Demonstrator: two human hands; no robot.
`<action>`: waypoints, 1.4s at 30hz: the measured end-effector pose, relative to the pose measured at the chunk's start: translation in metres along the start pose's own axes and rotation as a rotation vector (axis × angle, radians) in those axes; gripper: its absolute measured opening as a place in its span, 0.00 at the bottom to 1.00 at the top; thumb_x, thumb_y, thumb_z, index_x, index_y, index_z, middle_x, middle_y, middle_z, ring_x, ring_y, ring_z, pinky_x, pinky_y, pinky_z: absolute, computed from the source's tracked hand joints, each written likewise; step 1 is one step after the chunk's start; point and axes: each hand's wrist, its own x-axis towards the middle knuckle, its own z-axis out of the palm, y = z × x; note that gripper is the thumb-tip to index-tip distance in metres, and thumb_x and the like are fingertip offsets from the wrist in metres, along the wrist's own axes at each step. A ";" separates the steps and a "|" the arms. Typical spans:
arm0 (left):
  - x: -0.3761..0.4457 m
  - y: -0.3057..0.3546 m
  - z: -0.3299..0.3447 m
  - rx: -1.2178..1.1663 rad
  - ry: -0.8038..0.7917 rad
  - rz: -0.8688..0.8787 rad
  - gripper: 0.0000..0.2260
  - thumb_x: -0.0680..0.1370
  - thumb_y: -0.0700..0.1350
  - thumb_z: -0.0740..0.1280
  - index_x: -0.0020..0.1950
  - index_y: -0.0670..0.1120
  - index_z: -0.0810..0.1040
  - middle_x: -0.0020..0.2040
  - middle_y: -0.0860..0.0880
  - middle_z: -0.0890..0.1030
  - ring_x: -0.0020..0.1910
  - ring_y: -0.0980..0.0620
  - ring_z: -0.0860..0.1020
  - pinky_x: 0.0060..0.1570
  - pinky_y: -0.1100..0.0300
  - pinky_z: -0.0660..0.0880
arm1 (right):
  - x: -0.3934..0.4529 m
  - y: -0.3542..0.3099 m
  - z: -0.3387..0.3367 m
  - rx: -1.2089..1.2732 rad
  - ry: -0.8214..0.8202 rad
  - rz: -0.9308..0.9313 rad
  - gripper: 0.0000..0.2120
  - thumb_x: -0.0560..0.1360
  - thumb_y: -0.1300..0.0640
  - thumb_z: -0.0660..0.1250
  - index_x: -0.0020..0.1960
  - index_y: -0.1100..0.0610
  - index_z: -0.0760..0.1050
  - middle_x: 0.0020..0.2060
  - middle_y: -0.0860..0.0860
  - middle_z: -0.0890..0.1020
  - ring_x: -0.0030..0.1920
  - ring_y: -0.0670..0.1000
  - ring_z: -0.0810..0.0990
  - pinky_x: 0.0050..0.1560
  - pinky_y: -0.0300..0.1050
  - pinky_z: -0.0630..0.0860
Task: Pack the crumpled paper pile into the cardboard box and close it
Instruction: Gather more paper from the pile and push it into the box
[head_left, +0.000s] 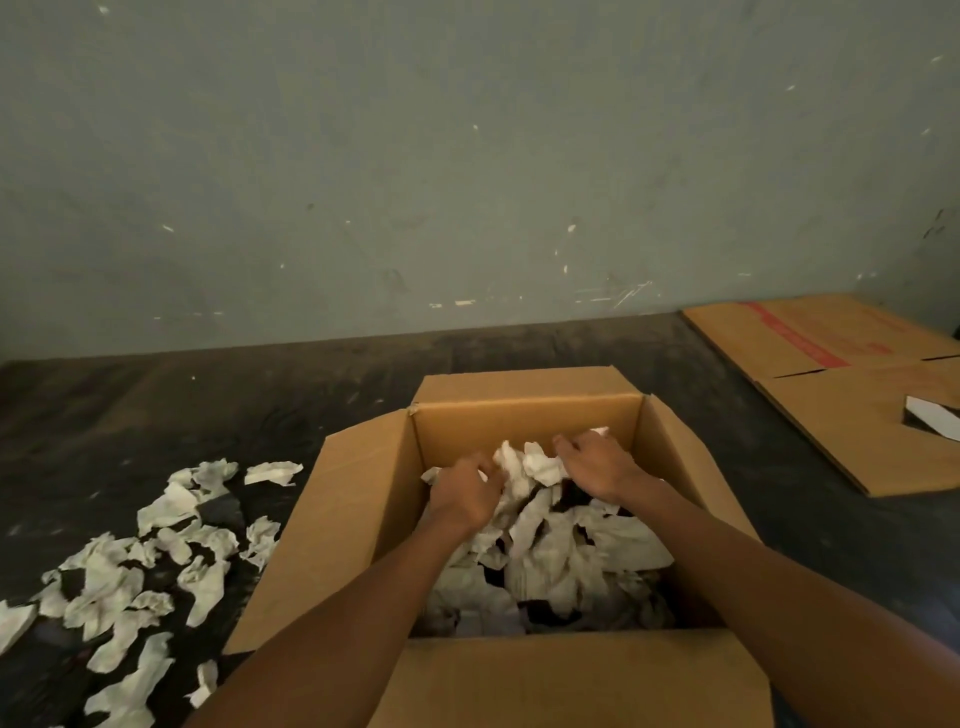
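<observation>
— So, where does it stand with the cardboard box (363, 509)?

— It sits low in the middle of the frame with all four flaps standing open. Both hands are down inside it, at the far end. The left hand (464, 493) is curled over a wad of crumpled paper (540, 540), fingers bent onto it, and the right hand (597, 470) lies spread, palm down, on the paper beside it. Whether either one truly grips a piece or only presses on it, I cannot tell.

— And how should this step go?

— Pressing flat and even, I'd judge, working from the far wall toward the near flap, so the paper settles below the fold lines and the flaps can shut later. Punching down in one spot would only make the rest spring up.

— What is the paper like?

— Pale, torn-looking scraps, loosely wadded, with dark gaps showing between them — light and springy stuff by the look of it. A good share still lies outside, in the scattered pile (130, 571) on the dark floor (311, 395) at lower left, just beside the box's left flap. A flattened carton (831, 395) lies at the right edge.
</observation>
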 end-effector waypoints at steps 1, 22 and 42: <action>0.000 0.000 -0.001 0.036 -0.011 -0.021 0.21 0.79 0.63 0.56 0.57 0.49 0.79 0.58 0.44 0.81 0.57 0.44 0.77 0.58 0.48 0.75 | 0.002 0.001 0.001 -0.033 -0.001 -0.012 0.24 0.80 0.44 0.52 0.36 0.55 0.76 0.42 0.54 0.78 0.55 0.61 0.75 0.59 0.56 0.69; -0.005 -0.020 -0.007 0.220 -0.073 0.142 0.12 0.80 0.48 0.63 0.47 0.45 0.84 0.59 0.45 0.82 0.59 0.44 0.78 0.59 0.50 0.74 | -0.023 0.001 -0.007 -0.057 -0.117 -0.024 0.31 0.80 0.39 0.48 0.34 0.52 0.82 0.65 0.56 0.72 0.68 0.58 0.65 0.70 0.60 0.57; 0.000 -0.025 0.002 0.484 -0.383 0.119 0.38 0.77 0.62 0.62 0.79 0.60 0.42 0.81 0.48 0.40 0.78 0.37 0.39 0.75 0.35 0.46 | -0.012 0.016 0.004 0.075 -0.012 -0.025 0.25 0.70 0.69 0.65 0.61 0.51 0.62 0.59 0.54 0.61 0.61 0.56 0.64 0.65 0.59 0.67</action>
